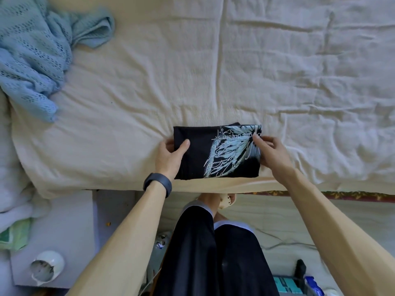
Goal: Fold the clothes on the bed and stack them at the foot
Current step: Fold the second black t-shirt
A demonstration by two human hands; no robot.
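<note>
left hand (168, 157), right hand (271, 151), pinching shirt (197, 155) (thumbs atop)

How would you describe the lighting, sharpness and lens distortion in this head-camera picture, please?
Head view: soft, even light, faint shadows in creases of the cream sheet, no glare; the folded black shirt and the left hand and right hand gripping it look sharp; wide-angle distortion stretches the forearms toward the lower corners.
</note>
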